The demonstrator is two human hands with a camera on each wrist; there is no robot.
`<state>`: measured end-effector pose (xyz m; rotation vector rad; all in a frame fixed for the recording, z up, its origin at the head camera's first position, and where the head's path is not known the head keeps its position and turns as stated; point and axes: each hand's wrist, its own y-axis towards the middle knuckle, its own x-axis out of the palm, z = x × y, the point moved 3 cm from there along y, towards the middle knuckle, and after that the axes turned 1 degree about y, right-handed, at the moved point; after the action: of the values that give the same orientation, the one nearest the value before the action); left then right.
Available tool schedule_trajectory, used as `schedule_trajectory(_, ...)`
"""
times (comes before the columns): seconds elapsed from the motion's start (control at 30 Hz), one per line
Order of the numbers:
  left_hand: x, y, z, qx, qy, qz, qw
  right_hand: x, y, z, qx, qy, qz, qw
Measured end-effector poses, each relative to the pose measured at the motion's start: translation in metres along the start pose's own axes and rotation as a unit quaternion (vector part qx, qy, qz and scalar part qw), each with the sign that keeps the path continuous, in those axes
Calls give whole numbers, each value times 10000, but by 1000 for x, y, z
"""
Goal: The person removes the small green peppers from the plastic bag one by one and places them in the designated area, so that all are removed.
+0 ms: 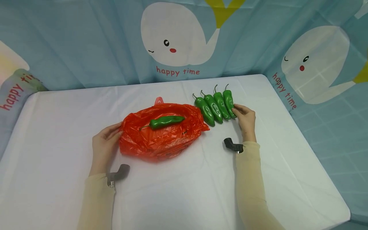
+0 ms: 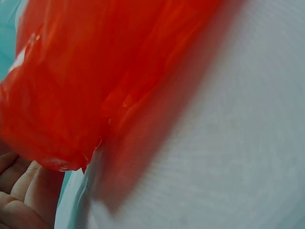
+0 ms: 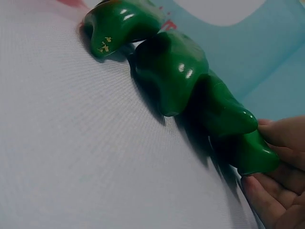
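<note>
A red plastic bag (image 1: 143,143) lies crumpled on the table, one green chili pepper (image 1: 166,121) resting on top of it. My left hand (image 1: 104,145) holds the bag's left edge; in the left wrist view its fingers (image 2: 31,191) show below the red plastic (image 2: 57,105), which hides the fingertips. To the bag's right, several green peppers (image 1: 211,107) lie side by side with their stems pointing away. My right hand (image 1: 245,118) pinches the lower end of the rightmost pepper (image 1: 228,100). In the right wrist view thumb and fingers stand around that pepper's tip (image 3: 257,155).
A white cloth (image 1: 187,198) covers the table. Behind it and along its right side hangs a blue curtain (image 1: 109,41) with whale prints. A small red tab (image 1: 158,101) of the bag sticks up at its far side. Dark cameras sit on both wrists.
</note>
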<state>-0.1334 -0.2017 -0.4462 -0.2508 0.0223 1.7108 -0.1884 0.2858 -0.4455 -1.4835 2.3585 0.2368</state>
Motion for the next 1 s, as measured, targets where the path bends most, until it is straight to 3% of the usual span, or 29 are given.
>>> schedule_trajectory(0.53, -1, -1, 1, -30, 29, 42, 10000, 1, 1, 1, 8, -60, -183, 9998)
schedule_trajectory(0.77, 0, -4, 0, -13, -57, 24, 10000, -4, -6, -2, 163, 237, -16, 9996)
schedule_trajectory(1.0, 1, -3, 3, 197, 265, 24, 9995, -7, -11, -21, -9, 778, 146, 9969)
